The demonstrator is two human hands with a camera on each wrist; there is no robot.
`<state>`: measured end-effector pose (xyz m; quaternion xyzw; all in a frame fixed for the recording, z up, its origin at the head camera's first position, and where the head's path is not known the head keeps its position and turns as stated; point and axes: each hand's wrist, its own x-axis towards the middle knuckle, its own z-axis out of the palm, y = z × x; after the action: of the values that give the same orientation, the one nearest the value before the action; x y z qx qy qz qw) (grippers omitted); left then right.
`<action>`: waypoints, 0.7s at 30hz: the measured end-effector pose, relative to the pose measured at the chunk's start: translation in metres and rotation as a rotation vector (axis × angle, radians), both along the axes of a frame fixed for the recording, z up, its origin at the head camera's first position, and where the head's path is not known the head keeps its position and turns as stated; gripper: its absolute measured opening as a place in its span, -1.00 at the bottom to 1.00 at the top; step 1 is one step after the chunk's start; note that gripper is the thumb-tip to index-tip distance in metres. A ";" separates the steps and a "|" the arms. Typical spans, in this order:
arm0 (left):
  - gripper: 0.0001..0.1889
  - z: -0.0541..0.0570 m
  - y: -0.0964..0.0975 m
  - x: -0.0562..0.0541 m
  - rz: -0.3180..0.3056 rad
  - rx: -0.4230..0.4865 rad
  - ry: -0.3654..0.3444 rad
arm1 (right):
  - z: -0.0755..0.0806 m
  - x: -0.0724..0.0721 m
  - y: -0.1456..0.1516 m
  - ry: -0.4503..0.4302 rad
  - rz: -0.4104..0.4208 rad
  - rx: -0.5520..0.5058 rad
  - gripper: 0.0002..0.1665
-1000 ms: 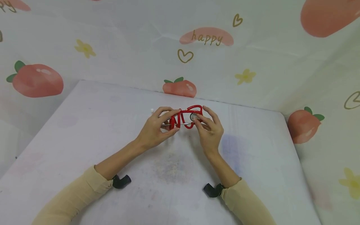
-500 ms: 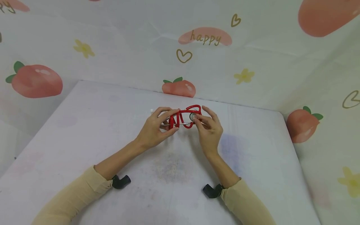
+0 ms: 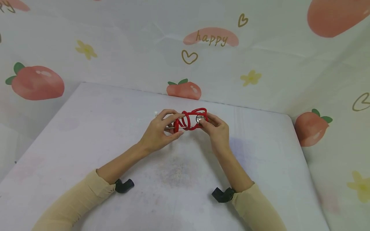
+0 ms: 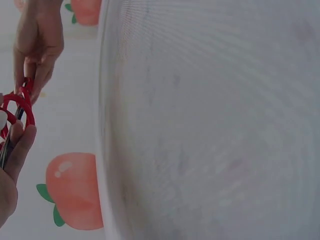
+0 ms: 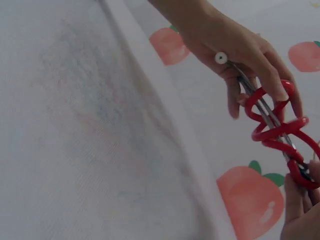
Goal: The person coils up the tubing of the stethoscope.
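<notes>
A stethoscope with red tubing (image 3: 188, 122) is held up between my two hands over the far part of the table. The tubing winds in loops round its metal ear tubes (image 5: 265, 114). From the left, my left hand (image 3: 157, 132) grips the coiled end, thumb below and fingers above. A white ear tip (image 5: 221, 57) pokes out past that hand. My right hand (image 3: 220, 133) pinches the other end, its thumb at the round metal chest piece (image 3: 199, 119). In the head view, the right fingers are partly hidden behind the tubing.
A white cloth covers the table (image 3: 115, 106). Behind it hangs a white backdrop (image 3: 138, 41) printed with peaches, flowers and hearts. Black curved pieces (image 3: 125, 186) sit at both sleeve cuffs.
My right fingers, raised before, have come down behind the tubing, and the right wrist has turned slightly. A red loop in the middle has slanted and shifted right. The left hand stays put.
</notes>
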<state>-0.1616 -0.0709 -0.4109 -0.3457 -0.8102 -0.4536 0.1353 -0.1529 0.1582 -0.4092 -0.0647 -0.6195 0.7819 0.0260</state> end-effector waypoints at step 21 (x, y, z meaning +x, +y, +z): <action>-0.33 0.000 0.001 0.001 -0.014 -0.046 0.073 | 0.002 -0.001 -0.003 -0.100 0.012 -0.091 -0.42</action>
<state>-0.1602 -0.0703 -0.4113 -0.3709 -0.8125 -0.4227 0.1534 -0.1543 0.1556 -0.4069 -0.1010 -0.5842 0.8052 -0.0128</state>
